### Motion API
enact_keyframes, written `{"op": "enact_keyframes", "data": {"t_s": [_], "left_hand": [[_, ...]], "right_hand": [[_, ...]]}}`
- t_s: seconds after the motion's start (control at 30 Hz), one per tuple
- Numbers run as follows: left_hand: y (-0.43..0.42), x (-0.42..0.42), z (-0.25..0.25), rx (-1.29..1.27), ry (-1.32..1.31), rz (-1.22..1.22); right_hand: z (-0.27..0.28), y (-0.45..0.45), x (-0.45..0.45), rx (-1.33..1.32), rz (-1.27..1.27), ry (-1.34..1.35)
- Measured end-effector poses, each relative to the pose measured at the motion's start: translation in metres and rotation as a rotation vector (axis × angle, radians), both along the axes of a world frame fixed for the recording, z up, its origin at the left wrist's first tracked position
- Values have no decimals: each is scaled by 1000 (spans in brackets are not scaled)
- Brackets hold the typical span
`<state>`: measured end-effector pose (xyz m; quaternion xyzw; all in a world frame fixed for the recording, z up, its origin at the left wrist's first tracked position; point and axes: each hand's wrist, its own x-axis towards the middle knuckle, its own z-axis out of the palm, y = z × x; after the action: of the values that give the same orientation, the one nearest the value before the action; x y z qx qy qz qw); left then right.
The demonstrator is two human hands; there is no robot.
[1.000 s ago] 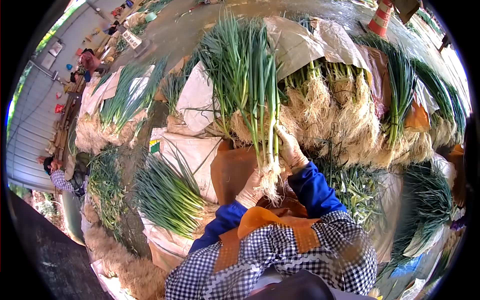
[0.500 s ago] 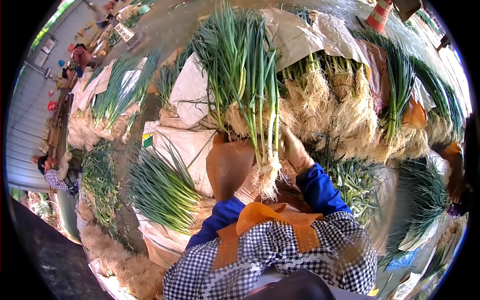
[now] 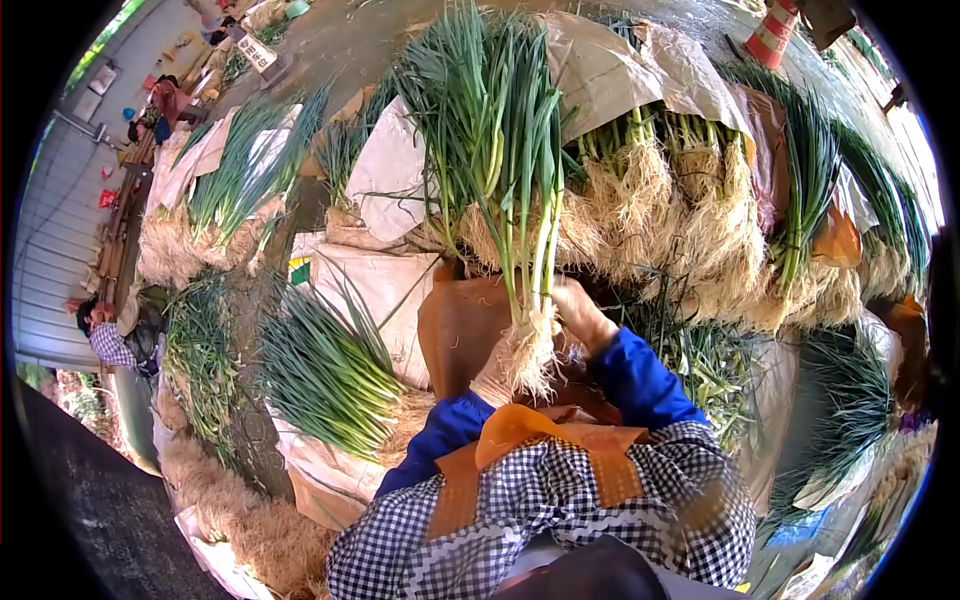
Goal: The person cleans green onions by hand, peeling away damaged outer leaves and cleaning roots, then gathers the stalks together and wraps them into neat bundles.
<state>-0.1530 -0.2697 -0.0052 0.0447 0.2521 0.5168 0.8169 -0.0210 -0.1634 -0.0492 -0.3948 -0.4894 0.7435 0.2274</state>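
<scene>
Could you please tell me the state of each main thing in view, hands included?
Held onions: roots attached, leaves pointing away
Left hand: holding the root end, partly hidden
Right hand: curled at the lower stalks, grip unclear
Onion pile at left: lying down, leaves fanned
Brown sheet: draped partly over rooted bundles
Traffic cone: standing

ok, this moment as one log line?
left hand: holding green onion bunch near roots | right hand: at stalk bases, grip unclear | onion pile: on left
</scene>
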Motion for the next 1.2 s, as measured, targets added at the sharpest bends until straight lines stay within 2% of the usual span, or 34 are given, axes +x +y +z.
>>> {"op": "enact_keyframes", "data": {"t_s": [0.03,0.1,0.13,0.17,0.23,0.3,0.37,0.4,0.43,0.5,0.57,0.6,0.63,0.67,0.7,0.73,0.77,0.83,0.9,0.93,0.97,1.03,1.07,1.1,1.17,1.2], "left_hand": [[1,-3,-3,20,28,35],[3,-8,-2,6,82,67],[4,-9,3,11,3,45],[7,-7,5,18,-80,23],[7,1,3,9,-67,-3],[10,12,2,38,65,28],[13,15,-7,31,32,-18],[13,18,-7,67,196,20],[13,19,-7,103,363,60],[16,18,-9,128,454,119],[14,19,-11,161,615,225],[18,22,-11,178,507,309],[19,15,-24,159,505,302],[19,14,-27,123,473,292],[21,12,-28,91,440,280],[21,12,-24,91,434,275],[20,14,-14,106,373,218],[22,18,-9,134,309,158],[23,25,-12,176,341,173],[22,25,-19,141,491,185],[21,27,-17,193,667,207],[21,30,-21,451,989,301],[19,30,-20,493,1106,312],[19,31,-20,490,1109,315],[20,31,-32,398,870,382],[19,26,-41,402,946,352]], "right_hand": [[-33,-12,16,103,103,-245],[-69,-30,81,768,588,-805],[-43,-25,99,590,693,-1090],[8,-18,115,393,789,-1370],[65,-13,133,361,641,-1349],[58,-10,120,754,140,-982],[85,-31,58,344,-271,52],[47,-32,45,285,-313,23],[40,-30,33,347,-280,-100],[30,-34,29,707,-201,-382],[65,-43,40,1090,-70,-608],[64,-53,50,1175,-27,-602],[68,-66,68,1122,164,-527],[94,-75,86,920,383,-501],[80,-85,116,810,399,-397],[71,-84,146,541,578,-701],[74,-76,158,492,796,-1040],[35,-69,195,530,656,-1472],[57,-49,156,854,253,-1016],[87,-45,114,880,28,-802],[92,-45,83,814,-150,-638],[101,-37,39,884,-204,-571],[100,-30,25,861,-145,-617],[95,-25,17,835,-85,-664],[67,-20,14,832,-113,-600],[56,-20,20,830,-130,-573]]}}
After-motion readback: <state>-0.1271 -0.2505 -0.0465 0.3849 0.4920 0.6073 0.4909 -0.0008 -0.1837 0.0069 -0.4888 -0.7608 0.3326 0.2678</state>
